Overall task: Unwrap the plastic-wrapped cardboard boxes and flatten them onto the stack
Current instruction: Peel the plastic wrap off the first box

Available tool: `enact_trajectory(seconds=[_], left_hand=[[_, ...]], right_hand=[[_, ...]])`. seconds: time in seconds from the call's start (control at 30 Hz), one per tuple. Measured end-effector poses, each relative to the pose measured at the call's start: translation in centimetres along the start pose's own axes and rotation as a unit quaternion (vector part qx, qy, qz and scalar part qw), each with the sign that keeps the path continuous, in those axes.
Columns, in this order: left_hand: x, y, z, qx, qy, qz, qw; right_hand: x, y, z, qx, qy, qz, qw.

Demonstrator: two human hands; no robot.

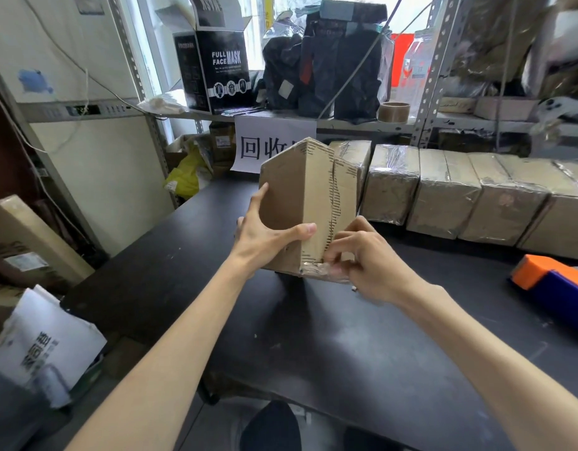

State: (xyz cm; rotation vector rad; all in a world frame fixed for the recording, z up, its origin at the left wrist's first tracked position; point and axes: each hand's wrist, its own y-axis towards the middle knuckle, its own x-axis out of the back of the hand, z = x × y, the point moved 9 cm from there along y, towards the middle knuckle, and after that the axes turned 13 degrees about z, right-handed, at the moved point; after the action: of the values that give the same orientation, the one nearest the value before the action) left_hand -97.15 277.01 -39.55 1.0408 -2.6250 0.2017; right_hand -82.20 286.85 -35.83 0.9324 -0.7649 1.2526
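Observation:
A brown cardboard box [297,190] stands tilted on one corner on the black table [346,353]. A taped seam runs down its front face. My left hand [264,232] grips the box's left side, thumb across the front. My right hand [362,255] pinches clear plastic film [326,271] bunched at the box's lower right corner. Behind it, a row of several plastic-wrapped boxes [443,190] lines the table's back edge.
An orange and blue tape dispenser [551,281] lies at the table's right edge. A shelf behind holds a black mask carton [222,70], dark bags and a tape roll [393,111]. A white sign [268,144] hangs below the shelf. Cartons and papers [43,343] are piled at the left.

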Motion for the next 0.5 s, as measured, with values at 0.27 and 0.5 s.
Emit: enact_trajectory(seconds=[0.27,0.5], left_hand=[[0.2,-1.0,-0.6,0.055,0.013,-0.025,0.998],[-0.4,-1.5,-1.2,0.067,0.014,-0.046,0.997]], right_hand=[[2.0,-1.7,1.3,-0.004,-0.026,-0.166,0.986],[0.9,-2.3,2.1,-0.033,-0.064,-0.221,0.973]])
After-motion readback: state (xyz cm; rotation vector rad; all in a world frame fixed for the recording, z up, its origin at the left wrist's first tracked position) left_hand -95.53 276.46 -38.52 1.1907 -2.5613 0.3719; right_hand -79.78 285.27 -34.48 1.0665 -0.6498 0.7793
